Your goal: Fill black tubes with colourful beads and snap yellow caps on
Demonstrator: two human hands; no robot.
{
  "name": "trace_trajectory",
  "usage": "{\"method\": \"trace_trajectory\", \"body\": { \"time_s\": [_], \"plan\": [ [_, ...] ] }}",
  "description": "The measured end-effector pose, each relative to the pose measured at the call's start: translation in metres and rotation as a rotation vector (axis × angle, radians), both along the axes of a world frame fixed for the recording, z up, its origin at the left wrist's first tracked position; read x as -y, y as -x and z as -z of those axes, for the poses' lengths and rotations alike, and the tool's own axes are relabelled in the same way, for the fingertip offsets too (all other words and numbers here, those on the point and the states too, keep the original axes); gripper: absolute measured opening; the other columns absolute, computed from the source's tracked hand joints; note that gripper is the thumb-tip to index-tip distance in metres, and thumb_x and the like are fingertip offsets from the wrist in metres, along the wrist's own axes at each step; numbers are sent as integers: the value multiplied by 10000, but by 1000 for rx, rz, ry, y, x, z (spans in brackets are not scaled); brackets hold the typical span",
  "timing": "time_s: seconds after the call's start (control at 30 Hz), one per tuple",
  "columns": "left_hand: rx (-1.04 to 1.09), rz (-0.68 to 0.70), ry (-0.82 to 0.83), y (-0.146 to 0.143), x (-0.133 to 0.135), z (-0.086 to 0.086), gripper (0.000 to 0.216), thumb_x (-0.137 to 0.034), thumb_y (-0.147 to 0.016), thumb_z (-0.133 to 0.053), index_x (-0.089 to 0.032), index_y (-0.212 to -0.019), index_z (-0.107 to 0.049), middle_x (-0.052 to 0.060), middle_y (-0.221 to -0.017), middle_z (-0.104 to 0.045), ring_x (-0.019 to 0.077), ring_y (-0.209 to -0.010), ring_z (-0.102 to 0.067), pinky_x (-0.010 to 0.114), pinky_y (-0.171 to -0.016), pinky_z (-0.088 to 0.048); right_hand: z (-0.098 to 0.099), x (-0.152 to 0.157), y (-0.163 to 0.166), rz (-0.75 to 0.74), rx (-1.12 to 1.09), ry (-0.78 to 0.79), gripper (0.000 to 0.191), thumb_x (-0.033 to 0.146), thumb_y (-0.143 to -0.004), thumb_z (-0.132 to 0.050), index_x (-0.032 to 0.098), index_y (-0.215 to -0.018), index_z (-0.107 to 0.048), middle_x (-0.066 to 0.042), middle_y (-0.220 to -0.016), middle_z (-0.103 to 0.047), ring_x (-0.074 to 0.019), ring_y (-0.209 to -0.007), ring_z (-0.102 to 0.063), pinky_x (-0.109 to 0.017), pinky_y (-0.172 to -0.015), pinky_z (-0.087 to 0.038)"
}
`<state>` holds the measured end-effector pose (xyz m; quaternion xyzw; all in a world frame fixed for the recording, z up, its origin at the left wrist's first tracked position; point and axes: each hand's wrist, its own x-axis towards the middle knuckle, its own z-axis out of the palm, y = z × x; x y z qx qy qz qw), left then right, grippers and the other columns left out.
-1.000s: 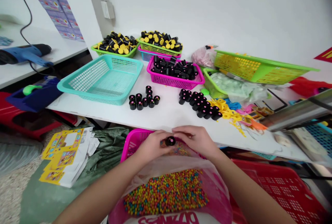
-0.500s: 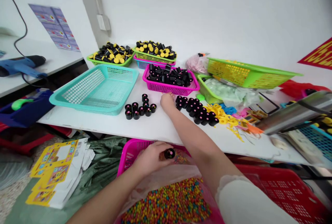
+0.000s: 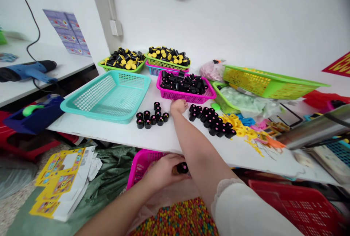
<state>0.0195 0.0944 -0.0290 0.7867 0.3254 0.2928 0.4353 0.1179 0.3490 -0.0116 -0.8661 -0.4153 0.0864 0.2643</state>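
My left hand point(image 3: 169, 168) is closed around a small black cup point(image 3: 182, 167), above a pink basket point(image 3: 135, 168) lined with a clear bag. Many tiny coloured balls point(image 3: 177, 217) lie in that bag. My right hand point(image 3: 179, 106) reaches over the white table, its fingers curled; whatever they hold is hidden. It sits just in front of a magenta basket point(image 3: 186, 95) of black cups. To its left stands a small group of black cups point(image 3: 147, 121), some showing coloured bits inside. On its right is a larger cluster of black cups with pink-dotted tops point(image 3: 210, 117).
A turquoise basket point(image 3: 109, 115) stands left on the table. Behind are green baskets point(image 3: 136, 69) of black-and-yellow pieces. Yellow loose pieces point(image 3: 240, 130) and a metal cylinder point(image 3: 314, 128) lie right. Printed cartons point(image 3: 60, 181) are low left, beside a blue heat gun point(image 3: 30, 70) higher up.
The view has shifted slightly, so the table things appear farther right. My right hand stays between the two cup groups, its forearm swung a little left. My left hand still holds the black cup.
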Motion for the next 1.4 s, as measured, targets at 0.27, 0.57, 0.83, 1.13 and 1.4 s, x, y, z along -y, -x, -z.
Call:
{"method": "trace_trajectory", "body": {
  "time_s": [0.27, 0.57, 0.83, 1.13, 1.4],
  "plan": [
    [-16, -18, 17, 3, 6, -1, 438, -315, -747, -760, -266, -1175, -681, 59, -1219, -668, 219, -1096, -618, 324, -974, -486, -3, 2, -8, 38, -84, -21, 347, 349, -929, -583, 148, -1211, -567, -101, -1210, -588, -225, -1047, -603, -436, -881, -524],
    [-30, -1, 9, 1, 6, 1, 418, -321, -764, -740, -281, -1177, -681, 57, -1163, -685, 217, -1050, -634, 320, -936, -494, -1, -2, -9, 20, -100, -11, 338, 343, -927, -589, 131, -1190, -578, -111, -1193, -595, -218, -1028, -610, -418, -871, -529],
    [-37, 14, 13, 1, 5, 0, 421, -342, -775, -731, -299, -1190, -672, 47, -1148, -685, 214, -1061, -627, 319, -943, -486, -3, -3, -6, -17, -65, -17, 329, 345, -928, -587, 135, -1181, -585, -105, -1196, -598, -224, -1049, -605, -438, -897, -515],
    [-55, 5, 16, 1, 6, 0, 403, -334, -772, -726, -294, -1171, -684, 45, -1125, -688, 220, -1038, -634, 321, -928, -495, 0, -5, -4, -32, -19, -8, 336, 338, -927, -588, 137, -1195, -578, -109, -1210, -590, -228, -1059, -600, -439, -900, -515],
    [-77, 29, 33, -3, 6, -7, 359, -260, -773, -706, -268, -1131, -702, 31, -1064, -704, 203, -990, -642, 295, -893, -502, -4, -6, -3, -58, 10, 5, 340, 337, -924, -593, 131, -1194, -579, -112, -1220, -586, -238, -1088, -588, -455, -921, -500]
  ]
}}
